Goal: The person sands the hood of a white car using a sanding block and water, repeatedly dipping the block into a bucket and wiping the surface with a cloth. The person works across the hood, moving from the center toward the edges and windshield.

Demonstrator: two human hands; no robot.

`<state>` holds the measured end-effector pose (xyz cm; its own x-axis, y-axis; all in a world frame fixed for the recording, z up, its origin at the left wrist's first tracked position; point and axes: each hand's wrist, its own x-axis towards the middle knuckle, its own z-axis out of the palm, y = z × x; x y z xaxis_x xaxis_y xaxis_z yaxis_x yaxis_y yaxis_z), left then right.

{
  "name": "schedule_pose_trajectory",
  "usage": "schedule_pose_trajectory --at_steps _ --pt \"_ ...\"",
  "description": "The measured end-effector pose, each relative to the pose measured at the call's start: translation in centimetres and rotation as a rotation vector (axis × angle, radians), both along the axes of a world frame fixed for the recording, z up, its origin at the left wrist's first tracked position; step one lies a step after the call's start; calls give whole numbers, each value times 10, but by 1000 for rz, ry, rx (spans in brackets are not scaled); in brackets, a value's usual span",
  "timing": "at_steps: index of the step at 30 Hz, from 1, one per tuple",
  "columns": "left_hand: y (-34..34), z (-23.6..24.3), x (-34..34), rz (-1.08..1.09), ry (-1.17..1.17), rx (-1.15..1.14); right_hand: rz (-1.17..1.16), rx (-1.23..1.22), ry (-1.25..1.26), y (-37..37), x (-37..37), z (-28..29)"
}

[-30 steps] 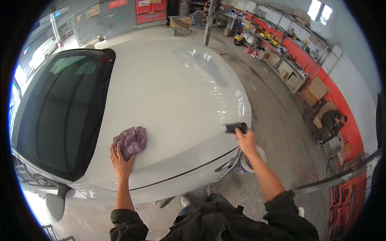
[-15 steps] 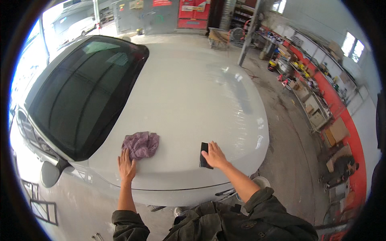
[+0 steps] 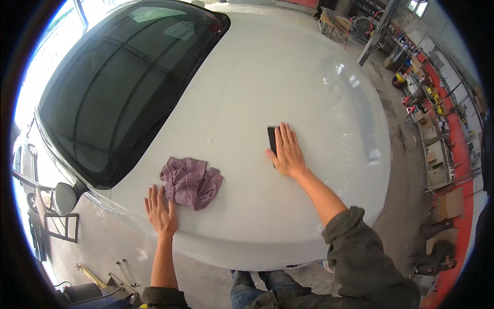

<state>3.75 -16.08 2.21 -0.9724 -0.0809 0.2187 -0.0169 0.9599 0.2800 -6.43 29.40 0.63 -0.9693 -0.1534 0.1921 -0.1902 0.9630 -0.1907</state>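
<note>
Compared with half a second ago my right hand (image 3: 286, 153) has slid the dark sanding block (image 3: 271, 140) further up the hood (image 3: 288, 77), toward the middle of the panel; a second ago that block was out at the right edge of the hood. The view has closed in too, so the hood fills most of the frame. My left hand (image 3: 160, 211) sits in the same spot as before, near the front edge of the hood, and the purple rag (image 3: 191, 181) has not shifted. Right hand: fingers straight and together, palm flat, pressing down on the block rather than gripping it; only the block's left edge shows from under the fingers. Left hand: fingers spread wide, flat on the paint, holding nothing, fingertips just beside the rag's lower left corner. Hood is pale grey-white, smooth, gently crowned, matte with soft glare patches on the right side. Rag is soft cloth, crumpled into a loose heap. Block is thin, rectangular, black. Windshield (image 3: 118, 87) is dark glass, upper left, with a side mirror (image 3: 64, 198) below it. Workshop shelves (image 3: 437, 129) run along the red wall at right; contents too small to tell.
</note>
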Motion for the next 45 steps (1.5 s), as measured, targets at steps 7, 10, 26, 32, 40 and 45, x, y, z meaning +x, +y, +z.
schedule_pose_trajectory --at_steps 7,10,26,32,40,45 --pt "0 -4 -13 -11 1 -5 164 -31 5 -3 -17 6" --pt "-6 -6 -12 -16 -7 -64 277 4 -75 -26 57 4" --pt "6 10 -11 -48 -11 -17 315 -52 -71 -181 -140 17" --pt "-9 9 -7 -48 -17 -57 319 16 -116 -20 -95 21" --pt "0 12 -3 -24 -8 -20 175 43 -25 -4 -57 9" --pt "5 2 -12 -61 23 -20 296 43 34 -96 -147 17"
